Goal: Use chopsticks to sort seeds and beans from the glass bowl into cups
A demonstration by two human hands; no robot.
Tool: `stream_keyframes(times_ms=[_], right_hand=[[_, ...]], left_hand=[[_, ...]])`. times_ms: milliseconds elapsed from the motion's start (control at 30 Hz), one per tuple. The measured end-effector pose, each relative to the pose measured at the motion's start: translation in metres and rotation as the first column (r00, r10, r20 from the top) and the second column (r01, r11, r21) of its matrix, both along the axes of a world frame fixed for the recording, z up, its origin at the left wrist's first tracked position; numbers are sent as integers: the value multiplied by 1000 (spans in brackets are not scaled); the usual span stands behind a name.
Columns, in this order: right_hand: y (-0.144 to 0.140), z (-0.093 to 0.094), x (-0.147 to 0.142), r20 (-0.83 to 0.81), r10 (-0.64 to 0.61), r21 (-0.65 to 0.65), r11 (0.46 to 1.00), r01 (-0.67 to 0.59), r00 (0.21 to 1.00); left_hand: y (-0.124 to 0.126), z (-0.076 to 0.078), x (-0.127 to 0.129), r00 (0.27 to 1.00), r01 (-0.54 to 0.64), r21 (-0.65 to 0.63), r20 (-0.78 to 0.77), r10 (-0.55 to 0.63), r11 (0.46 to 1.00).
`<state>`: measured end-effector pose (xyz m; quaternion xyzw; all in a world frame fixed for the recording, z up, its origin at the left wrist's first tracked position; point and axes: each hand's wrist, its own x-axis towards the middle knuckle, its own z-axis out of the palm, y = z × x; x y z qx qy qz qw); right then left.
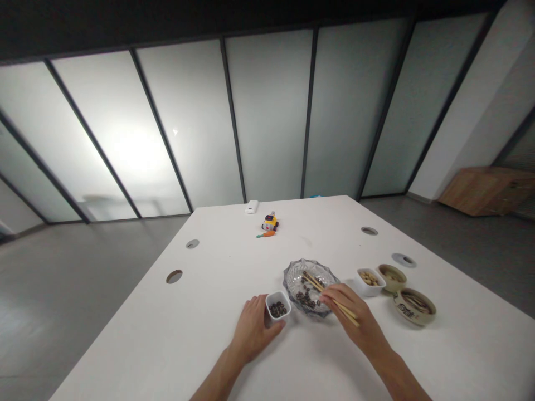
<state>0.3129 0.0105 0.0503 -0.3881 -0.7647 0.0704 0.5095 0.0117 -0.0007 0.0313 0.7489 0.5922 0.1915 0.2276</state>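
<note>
My right hand (350, 313) grips a pair of wooden chopsticks (318, 286) whose tips reach into a clear glass dish (291, 274) holding several small dark beans. My left hand (252, 329) wraps around a small white square cup (277, 307) with dark beans in it, just left of the dish. Both hands rest low over the white table (217, 334), near its front middle.
A white cup of pale nuts (369, 279) and two tan ceramic bowls (392, 277) (415, 307) stand right of the dish. A yellow toy (270, 223), an orange carrot toy (266, 234) and a white box (251, 208) lie at the far edge. Round cable holes (174, 276) dot the table.
</note>
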Motion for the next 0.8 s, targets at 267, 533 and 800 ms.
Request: stream_keyframes(times_ms=[267, 533, 800], right_hand=[[1, -3, 1, 51, 2, 46, 999, -5, 999], [0, -1, 0, 63, 7, 21, 1000, -8, 998], [-1, 4, 1, -104, -55, -20, 998, 54, 993]], left_hand=[[0, -1, -1, 1000, -1, -7, -17, 1, 1000], [1, -2, 0, 1000, -4, -12, -14, 4, 1000], [1, -1, -1, 1000, -3, -4, 0, 3, 1000]])
